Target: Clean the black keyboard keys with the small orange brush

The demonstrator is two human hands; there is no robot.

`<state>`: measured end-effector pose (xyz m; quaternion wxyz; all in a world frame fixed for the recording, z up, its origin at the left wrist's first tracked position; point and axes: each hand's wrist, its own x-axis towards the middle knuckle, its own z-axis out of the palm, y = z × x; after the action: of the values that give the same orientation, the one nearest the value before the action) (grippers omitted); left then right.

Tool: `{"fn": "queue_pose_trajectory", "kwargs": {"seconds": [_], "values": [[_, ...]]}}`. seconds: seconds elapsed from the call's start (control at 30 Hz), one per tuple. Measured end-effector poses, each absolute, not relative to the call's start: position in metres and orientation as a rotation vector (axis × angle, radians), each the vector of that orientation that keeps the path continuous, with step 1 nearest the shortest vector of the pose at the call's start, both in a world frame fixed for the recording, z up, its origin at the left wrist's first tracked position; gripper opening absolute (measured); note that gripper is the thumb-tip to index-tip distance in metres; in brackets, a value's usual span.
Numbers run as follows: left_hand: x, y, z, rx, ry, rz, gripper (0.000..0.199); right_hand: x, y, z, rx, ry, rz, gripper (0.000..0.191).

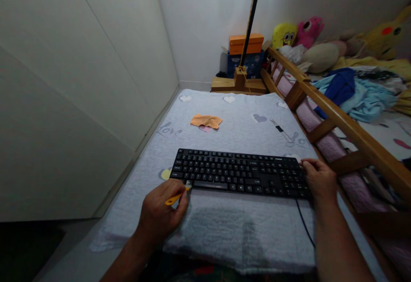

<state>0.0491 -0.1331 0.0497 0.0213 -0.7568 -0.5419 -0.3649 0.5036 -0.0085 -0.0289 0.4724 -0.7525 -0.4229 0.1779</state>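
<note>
A black keyboard (pixel 224 168) lies flat on the light blue cloth (pixel 221 226) in front of me, its cable running from the near right side. Between the fingers of my left hand (pixel 162 207) is a small brush with a yellow handle (pixel 173 199). The brush's tip touches or nearly touches the keyboard's near edge, left of the space bar. My right hand (pixel 319 181) pinches the keyboard's right end near its far corner. Farther back lie a crumpled orange cloth (pixel 206 121) and, to the right, a thin metal tool with a black band (pixel 279 129).
A wooden bed rail (pixel 346 127) runs along the right side, with clothes (pixel 362 93) and stuffed toys beyond it. White cabinet panels (pixel 80 93) stand close on the left. At the far end are a black pole (pixel 251 20) on a wooden base and stacked boxes (pixel 245 44).
</note>
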Motion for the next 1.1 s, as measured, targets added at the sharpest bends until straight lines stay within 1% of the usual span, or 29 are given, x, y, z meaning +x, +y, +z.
{"fn": "queue_pose_trajectory", "kwargs": {"seconds": [0.4, 0.57, 0.7, 0.83, 1.1], "values": [[0.049, -0.136, 0.045, -2.538, -1.861, -1.322, 0.011, 0.495, -0.011, -0.018, -1.850, -0.986, 0.468, 0.025], [0.044, -0.134, 0.045, -2.441, -1.804, -1.239, 0.010, 0.498, -0.010, -0.021, -1.859, -1.003, 0.453, 0.025], [0.053, -0.130, 0.048, -2.452, -1.758, -1.200, 0.013, 0.500, -0.009, -0.024, -1.844, -1.018, 0.444, 0.025], [0.067, -0.125, 0.047, -2.536, -1.753, -1.241, 0.017, 0.499, -0.009, -0.023, -1.845, -1.015, 0.447, 0.025], [0.070, -0.123, 0.043, -2.630, -1.966, -1.391, 0.014, 0.504, -0.009, -0.029, -1.852, -1.032, 0.447, 0.027]]}}
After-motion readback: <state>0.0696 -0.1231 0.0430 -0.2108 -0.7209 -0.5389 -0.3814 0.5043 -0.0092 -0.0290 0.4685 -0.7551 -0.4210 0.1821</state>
